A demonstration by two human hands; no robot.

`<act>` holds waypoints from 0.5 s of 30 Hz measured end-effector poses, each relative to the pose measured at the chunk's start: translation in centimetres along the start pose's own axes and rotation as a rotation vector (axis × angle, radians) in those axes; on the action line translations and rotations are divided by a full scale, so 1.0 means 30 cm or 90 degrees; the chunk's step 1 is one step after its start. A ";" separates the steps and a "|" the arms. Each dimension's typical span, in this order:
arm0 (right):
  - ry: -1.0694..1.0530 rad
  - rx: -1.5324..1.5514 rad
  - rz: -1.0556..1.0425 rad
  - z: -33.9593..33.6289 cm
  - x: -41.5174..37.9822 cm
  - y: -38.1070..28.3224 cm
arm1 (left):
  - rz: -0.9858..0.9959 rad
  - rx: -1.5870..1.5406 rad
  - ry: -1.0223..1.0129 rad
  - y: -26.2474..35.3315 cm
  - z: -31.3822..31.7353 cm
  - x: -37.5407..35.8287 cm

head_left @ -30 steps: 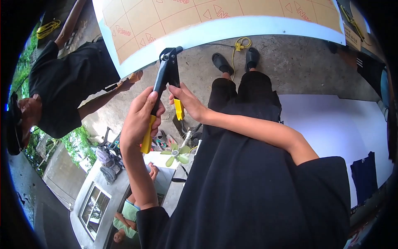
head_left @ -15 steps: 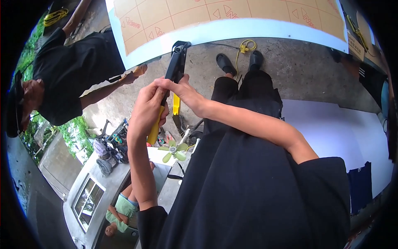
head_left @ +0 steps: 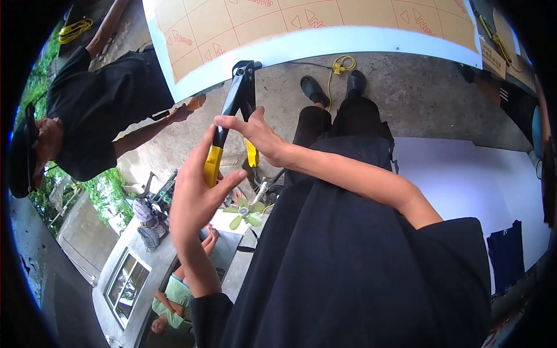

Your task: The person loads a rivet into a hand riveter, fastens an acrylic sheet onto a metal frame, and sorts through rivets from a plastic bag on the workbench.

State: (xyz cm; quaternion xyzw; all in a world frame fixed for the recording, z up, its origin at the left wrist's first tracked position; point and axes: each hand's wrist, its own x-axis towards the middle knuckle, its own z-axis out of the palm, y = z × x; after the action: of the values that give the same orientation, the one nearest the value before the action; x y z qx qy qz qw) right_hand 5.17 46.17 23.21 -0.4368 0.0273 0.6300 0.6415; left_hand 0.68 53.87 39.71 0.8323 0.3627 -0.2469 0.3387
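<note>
The left hand (head_left: 195, 197) is spread by the black tool (head_left: 232, 100). I can't tell if the right hand (head_left: 262, 139) squeezes it.

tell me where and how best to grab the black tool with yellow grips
Probably best: hold the black tool by its yellow grips, one hand on each: left hand from the left, right hand from the right. Its handles spread in a V, so the outer sides look easiest to reach; its head lies by the pale panel edge.
</note>
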 end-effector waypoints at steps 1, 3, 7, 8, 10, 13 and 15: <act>-0.002 0.002 -0.001 -0.001 0.001 0.006 | -0.009 0.059 0.051 0.003 0.026 -0.009; -0.010 0.008 0.006 -0.003 -0.011 0.014 | -0.003 0.051 0.094 0.000 0.070 -0.003; -0.112 0.119 -0.021 -0.013 -0.059 -0.031 | -0.055 -0.094 0.166 -0.013 0.104 0.008; -0.073 0.106 -0.028 -0.016 -0.064 -0.040 | -0.071 -0.179 0.158 -0.036 0.114 0.016; -0.042 0.105 -0.017 -0.028 -0.046 -0.026 | -0.053 -0.126 0.183 -0.085 0.163 0.056; 0.006 0.123 -0.015 -0.039 -0.014 0.013 | -0.013 -0.102 0.155 -0.189 0.239 0.126; 0.042 0.079 -0.019 -0.046 -0.008 0.022 | -0.148 -0.264 -0.037 -0.214 0.267 0.154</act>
State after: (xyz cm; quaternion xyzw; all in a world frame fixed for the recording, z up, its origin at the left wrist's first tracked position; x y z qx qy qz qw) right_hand 5.27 45.05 22.15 -0.4171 0.0812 0.6027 0.6754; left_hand -2.76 53.19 29.02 0.6902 0.4889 -0.2287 0.4819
